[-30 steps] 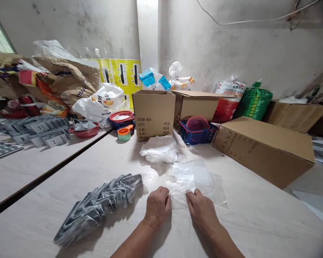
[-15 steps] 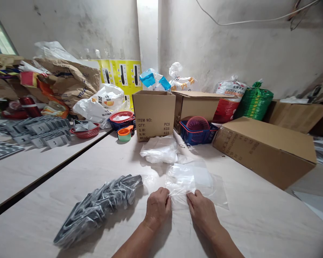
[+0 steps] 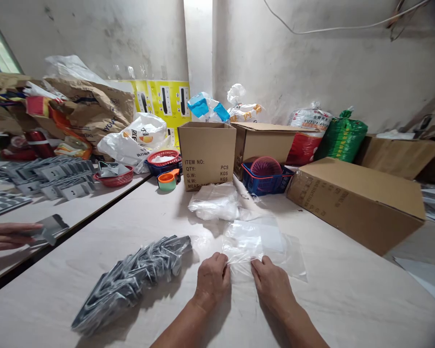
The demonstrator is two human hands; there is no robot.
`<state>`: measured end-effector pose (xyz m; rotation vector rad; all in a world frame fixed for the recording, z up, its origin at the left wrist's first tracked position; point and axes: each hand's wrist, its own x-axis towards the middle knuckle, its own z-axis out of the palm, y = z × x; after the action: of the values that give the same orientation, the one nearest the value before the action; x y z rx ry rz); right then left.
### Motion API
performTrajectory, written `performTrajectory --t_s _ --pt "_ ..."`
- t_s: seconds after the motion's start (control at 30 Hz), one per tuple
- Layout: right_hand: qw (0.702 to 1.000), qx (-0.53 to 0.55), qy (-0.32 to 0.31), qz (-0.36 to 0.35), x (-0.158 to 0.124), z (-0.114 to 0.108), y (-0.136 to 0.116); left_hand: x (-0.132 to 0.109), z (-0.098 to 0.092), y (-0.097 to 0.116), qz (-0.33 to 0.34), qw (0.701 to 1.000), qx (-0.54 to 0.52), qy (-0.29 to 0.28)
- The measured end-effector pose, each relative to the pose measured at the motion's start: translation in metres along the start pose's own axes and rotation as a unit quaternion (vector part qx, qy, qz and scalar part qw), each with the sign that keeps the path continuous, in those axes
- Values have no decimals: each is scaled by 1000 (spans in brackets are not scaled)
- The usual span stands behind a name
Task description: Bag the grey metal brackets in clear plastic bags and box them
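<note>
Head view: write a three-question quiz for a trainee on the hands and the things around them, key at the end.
1. Multiple choice: what do the fingers of the wearer's left hand and right hand touch?
a) the round red plastic basket
b) the clear flat plastic film
c) the tied green sack
2. True or false: the long row of grey pieces wrapped in clear plastic lies to the left of the wearer's left hand.
3. Short answer: what does another person's hand hold at the left edge of the picture?

Key: 1. b; 2. true; 3. a thin grey piece.
</note>
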<state>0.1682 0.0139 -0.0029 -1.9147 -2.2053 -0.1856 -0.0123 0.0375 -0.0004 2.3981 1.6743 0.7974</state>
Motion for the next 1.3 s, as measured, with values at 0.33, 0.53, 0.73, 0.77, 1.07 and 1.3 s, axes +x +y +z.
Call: performTrajectory --t_s 0.33,0.53,0.73,0.77,1.07,1.3 --pt "1000 1 -2 0 -1 -1 0 -1 -2 1 2 1000 3 7" --pt "1000 11 -1 4 1 -2 -1 -1 -1 1 -7 1000 1 13" --pt "999 35 1 11 0 -6 0 -1 2 -1 -8 1000 -2 19" --pt "999 41 2 12 0 -6 0 -2 2 -1 -5 1000 -4 21" --pt "999 51 -7 3 -1 -4 -3 -3 2 4 8 999 -5 48" --pt "997 67 -21 -12 -8 18 11 -29 -88 38 128 982 -46 130"
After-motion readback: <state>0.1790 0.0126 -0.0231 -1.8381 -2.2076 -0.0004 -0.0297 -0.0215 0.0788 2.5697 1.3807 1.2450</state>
